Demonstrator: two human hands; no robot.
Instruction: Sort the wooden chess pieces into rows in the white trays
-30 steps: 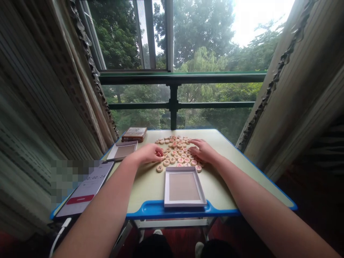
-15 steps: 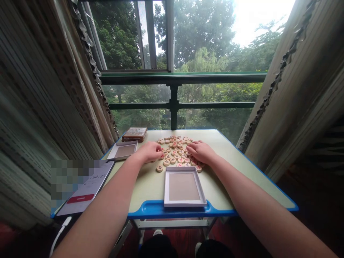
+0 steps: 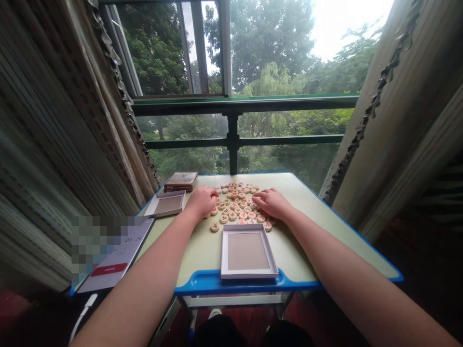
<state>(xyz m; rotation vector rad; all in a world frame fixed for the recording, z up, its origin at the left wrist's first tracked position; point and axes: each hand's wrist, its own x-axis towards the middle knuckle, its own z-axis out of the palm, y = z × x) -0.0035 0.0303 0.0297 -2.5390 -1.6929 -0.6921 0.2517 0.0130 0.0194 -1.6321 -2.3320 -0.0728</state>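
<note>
Round wooden xiangqi pieces (image 3: pixel 232 216) with red and black characters lie face up in a loose group on the table (image 3: pixel 307 231). At the group's left edge is my left hand (image 3: pixel 203 199), its fingers curled inward; whether a piece is in them is hidden. My right hand (image 3: pixel 271 201) rests at the right edge, fingers stretched over and touching the outer pieces. A shallow white box tray (image 3: pixel 224 250) sits in front of the group, with a beige bottom showing. One black-marked piece (image 3: pixel 214 226) lies near the tray's upper left corner.
Another shallow white tray (image 3: pixel 168 213) lies left of my left hand, with a stacked brown box (image 3: pixel 181 180) behind it. A tablet (image 3: pixel 119 255) with a cable (image 3: pixel 84 311) rests at the left edge. Curtains (image 3: pixel 383 111) and a green railing (image 3: pixel 289 102) stand beyond.
My left hand has shifted slightly up and away from the camera, uncovering pieces at the group's left edge. My right hand has barely moved.
</note>
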